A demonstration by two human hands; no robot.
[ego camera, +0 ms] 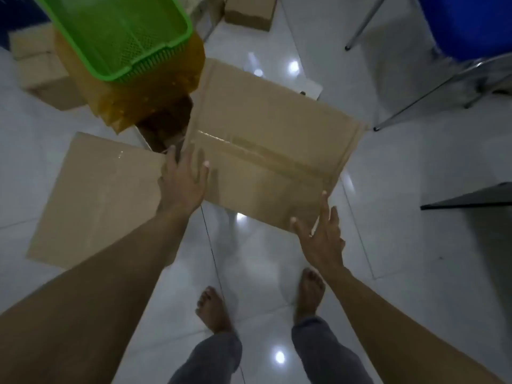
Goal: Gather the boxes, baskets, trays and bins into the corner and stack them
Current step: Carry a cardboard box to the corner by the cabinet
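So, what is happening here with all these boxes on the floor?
A person stands barefoot on the tiled floor and reaches down with both hands to a large cardboard box with a taped top. The left hand lies flat on its near left corner and the right hand touches its near right edge, fingers spread. Another box sits to the left, and a green basket rests on an amber bin behind.

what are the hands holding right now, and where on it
The large cardboard box: left hand lies flat on its near left corner, right hand touches its near right corner. Fingers are spread, so no closed grip shows.
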